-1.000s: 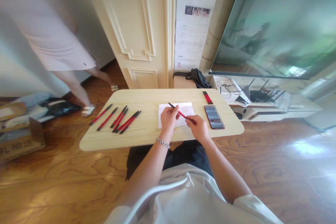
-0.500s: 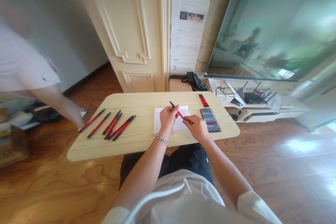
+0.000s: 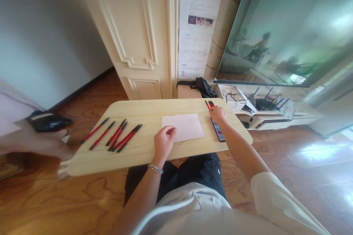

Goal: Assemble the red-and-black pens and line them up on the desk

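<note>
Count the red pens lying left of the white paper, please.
6: the leftmost pen, the next pen, a close pair, then another close pair, all on the wooden table.

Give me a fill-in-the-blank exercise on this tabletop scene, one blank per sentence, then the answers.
The chain bracelet is on the ____ wrist.
The leftmost pen on the wooden table has a ____ barrel.
The right hand is at the small bunch of pens lying by the table's ____ edge.
The left hand touches a sheet of paper that is ____ in colour.

Missing words: left; red; far; white.
</note>
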The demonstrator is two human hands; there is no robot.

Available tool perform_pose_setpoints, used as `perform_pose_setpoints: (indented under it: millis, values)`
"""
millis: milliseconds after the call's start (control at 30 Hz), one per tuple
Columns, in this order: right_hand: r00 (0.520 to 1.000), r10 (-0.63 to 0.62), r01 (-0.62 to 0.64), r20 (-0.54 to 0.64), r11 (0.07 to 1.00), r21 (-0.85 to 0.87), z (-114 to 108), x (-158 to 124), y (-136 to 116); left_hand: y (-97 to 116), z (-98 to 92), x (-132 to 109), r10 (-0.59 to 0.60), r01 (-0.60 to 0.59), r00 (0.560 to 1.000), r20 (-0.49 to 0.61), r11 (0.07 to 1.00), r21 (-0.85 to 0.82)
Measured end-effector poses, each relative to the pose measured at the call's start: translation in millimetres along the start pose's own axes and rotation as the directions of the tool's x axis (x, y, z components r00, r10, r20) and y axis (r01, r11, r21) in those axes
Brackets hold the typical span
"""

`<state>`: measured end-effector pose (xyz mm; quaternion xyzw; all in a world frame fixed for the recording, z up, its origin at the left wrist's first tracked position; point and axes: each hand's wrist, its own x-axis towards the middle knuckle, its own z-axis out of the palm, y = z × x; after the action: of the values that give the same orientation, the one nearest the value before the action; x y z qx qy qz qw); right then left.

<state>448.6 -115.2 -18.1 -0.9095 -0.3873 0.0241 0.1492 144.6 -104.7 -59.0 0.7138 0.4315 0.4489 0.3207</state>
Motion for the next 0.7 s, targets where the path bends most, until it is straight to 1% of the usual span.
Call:
perform_pose_setpoints:
  millis: [67,167,367,500,700]
  values:
    - [1.0,0.015,-0.015,0.004,0.999,-0.045,4.0,8.6,-1.7,-5.4,-7.4,-6.5,0.01,-0.006,0.999,-0.045,0.997,0.073]
    - [1.0,0.012,-0.01,0.019,0.996,-0.092,10.9,15.8,-4.1,-8.7,-11.2,-11.2,0.018,-0.009,0.997,-0.077,0.993,0.114]
    - [1.0,0.023,-0.021,0.012,0.993,-0.118,19.0,22.7,-1.5,-7.6,-10.3,-11.8,0.018,-0.012,0.998,-0.052,0.994,0.112]
    - [1.0,0.011,-0.01,0.007,0.995,-0.098,20.7,26.0,0.8,-7.9,-10.6,-12.4,0.025,-0.019,0.998,-0.054,0.994,0.109]
    - [1.0,0.03,-0.029,0.002,0.995,-0.094,20.5,26.8,2.3,-7.7,-10.6,-12.9,0.018,-0.011,0.998,-0.059,0.994,0.111]
